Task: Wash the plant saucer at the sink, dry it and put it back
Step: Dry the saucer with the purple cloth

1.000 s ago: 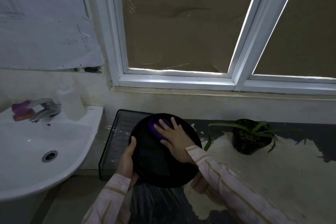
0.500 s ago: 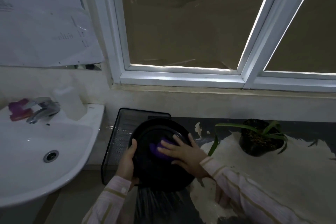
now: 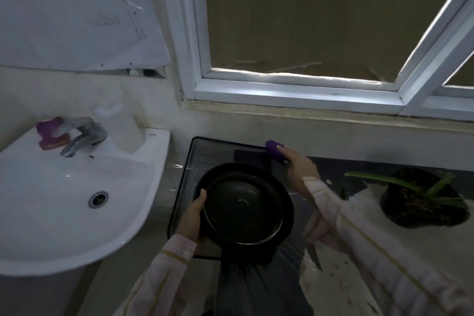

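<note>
The black saucer point(image 3: 246, 205) was held tilted over the dark mesh tray point(image 3: 189, 177) just to the right of the sink point(image 3: 77, 259), not over the basin itself. The left hand point(image 3: 191, 218) gripped its near-left rim, with the thumb hooked over the edge and the fingers hidden beneath. The right hand point(image 3: 300, 167) was apart from the saucer, up by the tray's far edge, its fingers curled round a purple pad point(image 3: 274, 150); whether that was a cloth or a sponge could not be told. With the pad off the dish, the step looked like the close of the wiping, so the sound thing was to check the work before going on. A faint glint showed in the bowl of the saucer, which may have been water, and the groove inside the rim is where damp tends to sit. One more pass there would have been worthwhile. A one-handed hold on a wet rim can slip, so the saucer was best kept low over the tray until the right hand was free. The plant pot point(image 3: 420, 200) stood well to the right on the counter, and the saucer belonged under it.
</note>
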